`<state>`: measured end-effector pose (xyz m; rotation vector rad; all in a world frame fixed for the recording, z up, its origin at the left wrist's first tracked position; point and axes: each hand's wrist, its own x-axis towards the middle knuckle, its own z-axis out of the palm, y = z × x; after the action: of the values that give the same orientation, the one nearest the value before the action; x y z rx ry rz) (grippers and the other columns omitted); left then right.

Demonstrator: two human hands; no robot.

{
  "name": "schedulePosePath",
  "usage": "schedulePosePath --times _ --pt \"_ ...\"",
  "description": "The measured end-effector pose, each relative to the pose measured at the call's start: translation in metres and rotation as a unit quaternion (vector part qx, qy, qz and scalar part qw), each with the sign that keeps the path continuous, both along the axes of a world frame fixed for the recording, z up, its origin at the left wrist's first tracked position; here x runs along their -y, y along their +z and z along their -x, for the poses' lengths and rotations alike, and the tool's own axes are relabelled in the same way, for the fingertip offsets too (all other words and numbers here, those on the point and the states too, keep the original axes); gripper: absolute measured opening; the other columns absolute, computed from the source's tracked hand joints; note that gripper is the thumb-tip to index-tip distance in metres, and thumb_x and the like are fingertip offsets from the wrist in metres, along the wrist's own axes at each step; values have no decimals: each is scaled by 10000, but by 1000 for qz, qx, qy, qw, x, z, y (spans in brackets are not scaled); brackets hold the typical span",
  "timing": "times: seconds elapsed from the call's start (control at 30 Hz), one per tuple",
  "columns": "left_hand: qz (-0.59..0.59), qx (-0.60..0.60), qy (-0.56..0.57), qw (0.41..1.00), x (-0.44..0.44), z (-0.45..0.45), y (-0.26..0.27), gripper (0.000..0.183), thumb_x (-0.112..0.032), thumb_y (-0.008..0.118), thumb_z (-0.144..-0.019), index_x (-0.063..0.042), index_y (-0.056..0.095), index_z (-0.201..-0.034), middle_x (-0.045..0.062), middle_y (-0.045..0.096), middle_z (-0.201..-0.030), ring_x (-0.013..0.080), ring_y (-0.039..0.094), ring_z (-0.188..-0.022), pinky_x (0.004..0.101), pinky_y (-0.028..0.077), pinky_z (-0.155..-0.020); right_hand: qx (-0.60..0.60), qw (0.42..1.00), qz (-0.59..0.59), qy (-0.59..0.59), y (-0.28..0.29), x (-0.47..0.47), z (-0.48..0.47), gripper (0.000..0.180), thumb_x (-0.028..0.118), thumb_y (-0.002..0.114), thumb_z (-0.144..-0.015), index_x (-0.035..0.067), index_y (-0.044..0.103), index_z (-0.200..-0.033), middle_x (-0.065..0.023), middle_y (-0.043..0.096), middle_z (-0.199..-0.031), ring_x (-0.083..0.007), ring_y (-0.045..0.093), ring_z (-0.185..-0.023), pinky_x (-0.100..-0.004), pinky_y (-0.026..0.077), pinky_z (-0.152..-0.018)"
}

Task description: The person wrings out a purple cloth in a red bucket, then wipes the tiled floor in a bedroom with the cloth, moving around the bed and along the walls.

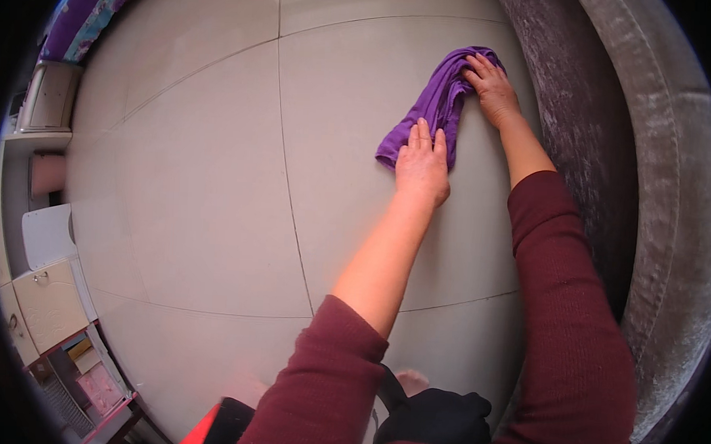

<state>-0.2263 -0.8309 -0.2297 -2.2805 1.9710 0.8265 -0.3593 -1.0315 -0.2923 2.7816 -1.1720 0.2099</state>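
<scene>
A rumpled purple cloth point(423, 112) lies folded lengthwise on the pale tiled floor point(209, 174). My left hand point(423, 165) rests on its near end, fingers extended and slightly spread, palm down. On the far end lies my right hand point(493, 88), fingers also spread over the fabric, close to the base of the grey sofa. Neither hand shows fingers curled around the cloth; both thumbs are mostly hidden.
Along the right runs a velvety grey upholstered sofa point(661, 176) with a darker base point(574, 112). Cream cabinets point(51, 304) and a white panel point(48, 235) stand at left. A pink box point(99, 387) is at lower left. A bare foot point(411, 379) shows below.
</scene>
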Motion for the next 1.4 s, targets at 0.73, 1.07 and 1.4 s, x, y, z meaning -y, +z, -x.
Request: schedulePosePath --times 0.73,1.07,1.4 --pt "195 -78 -194 958 -269 64 -38 490 -137 509 -832 25 511 -1294 252 364 -1459 327 368 -1353 385 391 -972 -35 974 -38 -220 7 -366 170 266 36 469 -865 58 583 -1104 -113 412 -1445 -309 312 -1385 -495 299 -1093" --pt "214 -33 -56 975 -366 3 -33 448 -147 498 -845 -32 534 -1277 195 426 -1435 297 441 -1303 412 367 -1013 138 976 -163 -35 18 -387 42 309 198 504 -775 8 566 -1011 -186 421 -1401 -371 257 -1401 -642 156 -1094" --pt "250 -5 75 965 -177 -9 -38 598 -135 602 -793 25 446 -1348 270 411 -1401 372 429 -1274 454 373 -993 50 954 -66 289 5 -126 -110 354 198 561 -754 119 611 -1096 -46 478 -1407 -209 348 -1379 -480 191 -1157"
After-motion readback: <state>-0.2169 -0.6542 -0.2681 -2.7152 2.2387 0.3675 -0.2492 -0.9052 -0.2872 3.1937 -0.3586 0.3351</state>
